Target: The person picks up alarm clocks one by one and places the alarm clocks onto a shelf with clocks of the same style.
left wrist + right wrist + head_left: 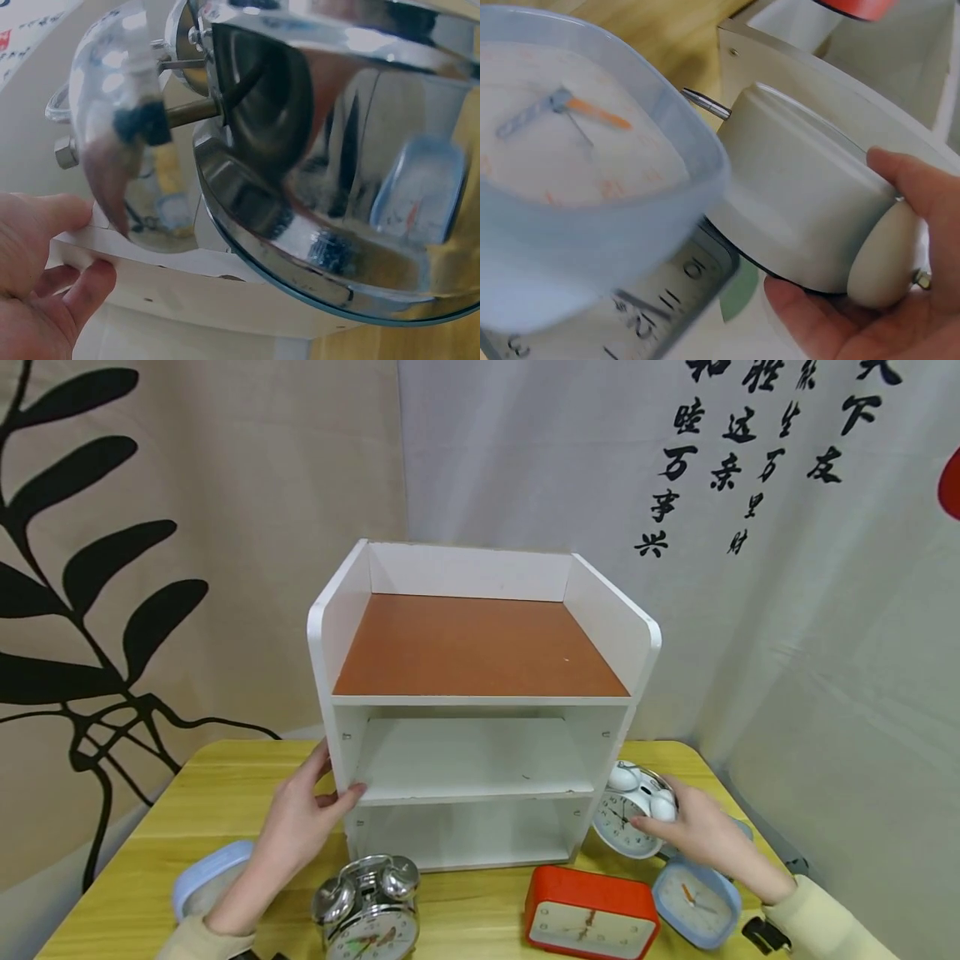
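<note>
My left hand (294,827) grips the left side panel of a white shelf unit (480,647) with a brown top board, thumb on its front edge. In the left wrist view the thumb and fingers of my left hand (34,274) lie on either side of the panel's edge. My right hand (697,827) holds a white twin-bell alarm clock (621,827) beside the unit's lower right side. Right wrist view: the white clock (802,187) sits between thumb and fingers, bells toward the palm. A silver twin-bell alarm clock (371,910) stands near my left forearm.
On the yellow wooden table (465,910), a red rectangular clock (592,906) lies before the unit. A light blue clock (697,902) is right of it, with a grey-framed clock (645,307) close by. Another light blue-rimmed object (210,870) is at left. Printed cloth hangs behind.
</note>
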Motion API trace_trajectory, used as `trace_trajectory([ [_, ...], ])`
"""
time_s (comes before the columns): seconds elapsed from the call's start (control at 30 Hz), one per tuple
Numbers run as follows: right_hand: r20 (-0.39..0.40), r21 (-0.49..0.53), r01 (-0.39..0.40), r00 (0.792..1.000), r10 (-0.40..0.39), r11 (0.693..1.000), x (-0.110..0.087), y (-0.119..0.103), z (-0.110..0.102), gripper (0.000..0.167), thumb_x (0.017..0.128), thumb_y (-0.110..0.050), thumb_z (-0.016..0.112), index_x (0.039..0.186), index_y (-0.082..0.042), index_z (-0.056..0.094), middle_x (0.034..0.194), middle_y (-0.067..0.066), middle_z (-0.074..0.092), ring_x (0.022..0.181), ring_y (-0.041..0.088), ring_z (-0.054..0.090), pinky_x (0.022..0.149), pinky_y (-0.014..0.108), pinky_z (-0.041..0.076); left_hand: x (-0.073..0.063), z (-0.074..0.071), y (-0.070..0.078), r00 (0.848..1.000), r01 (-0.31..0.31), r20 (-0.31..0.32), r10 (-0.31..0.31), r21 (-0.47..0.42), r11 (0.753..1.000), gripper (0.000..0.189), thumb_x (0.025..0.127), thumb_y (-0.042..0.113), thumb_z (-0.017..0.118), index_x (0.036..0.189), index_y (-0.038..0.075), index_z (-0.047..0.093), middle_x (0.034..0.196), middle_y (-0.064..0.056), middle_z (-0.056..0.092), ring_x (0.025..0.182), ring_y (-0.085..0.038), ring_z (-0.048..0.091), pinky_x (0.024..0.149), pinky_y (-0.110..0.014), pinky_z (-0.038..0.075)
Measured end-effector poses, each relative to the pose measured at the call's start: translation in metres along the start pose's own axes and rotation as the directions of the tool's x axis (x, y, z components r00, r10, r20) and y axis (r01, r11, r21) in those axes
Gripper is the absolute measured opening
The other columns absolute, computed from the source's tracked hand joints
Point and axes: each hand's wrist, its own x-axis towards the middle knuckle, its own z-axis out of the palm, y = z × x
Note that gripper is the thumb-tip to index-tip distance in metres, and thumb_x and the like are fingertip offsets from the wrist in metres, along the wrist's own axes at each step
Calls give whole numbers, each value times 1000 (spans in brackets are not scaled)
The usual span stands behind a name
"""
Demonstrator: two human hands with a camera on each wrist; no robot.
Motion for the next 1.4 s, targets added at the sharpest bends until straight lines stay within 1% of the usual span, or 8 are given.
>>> trace_trajectory([
  [0.17, -86, -26, 33, 996, -35, 999, -10, 0, -15, 72, 89, -46, 82, 133, 6, 58, 93, 8, 71, 73, 14, 58, 54, 22, 47, 0, 0, -1, 1000, -1, 4, 1, -5, 1000, 75, 98, 6, 73, 163, 8, 35, 154, -33, 52, 133, -52, 61, 83, -36, 70],
  [0.23, -125, -54, 34, 991, -41, 998, -14, -2, -22, 70, 88, -46, 83, 132, 3, 59, 93, 8, 71, 73, 14, 58, 54, 22, 46, 0, 0, -1, 1000, -5, 6, 5, -5, 1000, 75, 98, 6, 72, 163, 8, 34, 154, -32, 52, 134, -53, 60, 83, -36, 70],
  [0.3, -168, -72, 44, 984, -56, 996, -18, -2, -27, 62, 87, -44, 85, 124, 0, 62, 89, 6, 71, 71, 13, 57, 54, 22, 45, 0, -1, -1, 1000, -7, 9, 7, -4, 1000, 75, 99, 6, 72, 163, 7, 34, 154, -32, 51, 134, -53, 60, 83, -36, 70],
  [0.4, -197, -92, 61, 977, -78, 994, -22, -3, -33, 57, 86, -42, 86, 121, -3, 63, 89, 5, 71, 70, 10, 56, 54, 22, 45, 0, -2, -2, 1000, 2, 11, -2, -3, 1000, 75, 99, 8, 73, 163, 7, 34, 154, -33, 52, 131, -52, 63, 83, -36, 70],
  [0.63, -248, -126, 106, 959, -135, 986, -35, -3, -52, 67, 83, -39, 89, 136, -6, 63, 98, 8, 77, 75, 2, 58, 57, 21, 47, -1, -3, -3, 999, 29, 23, -29, 2, 1000, 74, 100, 12, 72, 163, 7, 34, 153, -36, 51, 112, -49, 74, 79, -34, 70],
  [0.9, -289, -134, 138, 942, -172, 981, -50, -6, -69, 67, 81, -35, 92, 136, -9, 64, 104, 14, 77, 75, -6, 55, 56, 20, 47, 0, -1, -3, 1000, 17, 24, -17, -5, 1000, 74, 100, 11, 72, 163, 6, 34, 152, -35, 52, 120, -51, 69, 80, -34, 70],
  [1.13, -349, -154, 202, 905, -244, 967, -62, -11, -75, 69, 73, -28, 97, 133, -12, 68, 103, 15, 78, 76, -12, 53, 54, 18, 46, 0, -1, -4, 1000, 17, 22, -17, 9, 1000, 73, 100, 12, 73, 162, 7, 36, 151, -34, 53, 123, -50, 68, 79, -33, 70],
  [1.4, -387, -145, 293, 862, -327, 945, -75, -23, -82, 70, 67, -20, 100, 129, -13, 70, 103, 11, 79, 78, -13, 56, 58, 8, 45, 1, -1, -4, 1000, 3, 18, -3, -8, 1000, 72, 99, 10, 73, 162, 6, 36, 150, -34, 54, 125, -51, 67, 80, -33, 70],
])
